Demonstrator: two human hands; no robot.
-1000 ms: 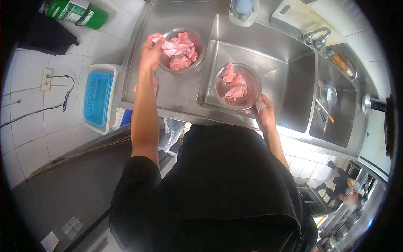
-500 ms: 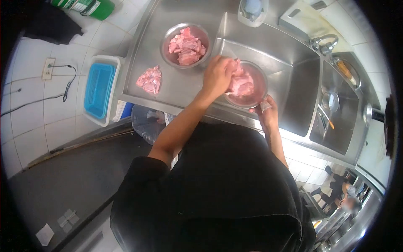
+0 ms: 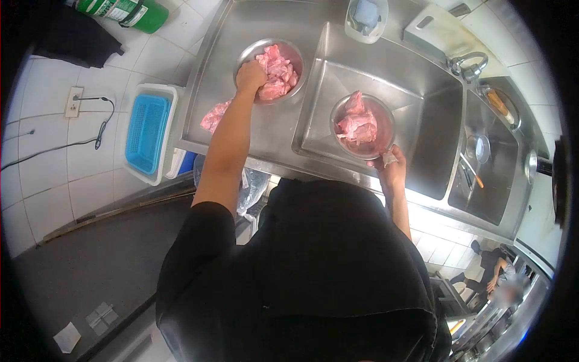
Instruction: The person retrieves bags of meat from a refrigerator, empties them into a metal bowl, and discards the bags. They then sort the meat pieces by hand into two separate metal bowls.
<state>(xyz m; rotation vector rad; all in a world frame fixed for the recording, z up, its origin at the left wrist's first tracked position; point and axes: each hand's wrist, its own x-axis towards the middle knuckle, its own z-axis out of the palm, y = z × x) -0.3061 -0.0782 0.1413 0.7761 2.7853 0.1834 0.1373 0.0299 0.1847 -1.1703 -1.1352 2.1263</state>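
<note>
On the steel counter at left stands a metal bowl [image 3: 295, 55] with several pieces of raw meat [image 3: 278, 72]. My left hand [image 3: 251, 76] reaches over its near left side, fingers curled down against the meat; the fingertips are hidden. A second metal bowl [image 3: 386, 120] sits tilted in the large sink basin, holding raw meat [image 3: 359, 125]. My right hand [image 3: 392, 169] grips that bowl's near right rim, with a whitish scrap on the fingers. Another meat piece [image 3: 212, 117] lies on the counter, partly behind my left forearm.
The large sink basin [image 3: 416, 145] adjoins a smaller one with a strainer [image 3: 478, 148] and utensils. A faucet [image 3: 470, 65] stands behind. At left are a blue basket [image 3: 147, 133] in a white tub and a green bucket [image 3: 136, 13]. Another person [image 3: 491, 271] is at lower right.
My left hand has moved left from the sink bowl to the counter bowl, leaving meat in the sink bowl. My right hand still holds the sink bowl's rim.
</note>
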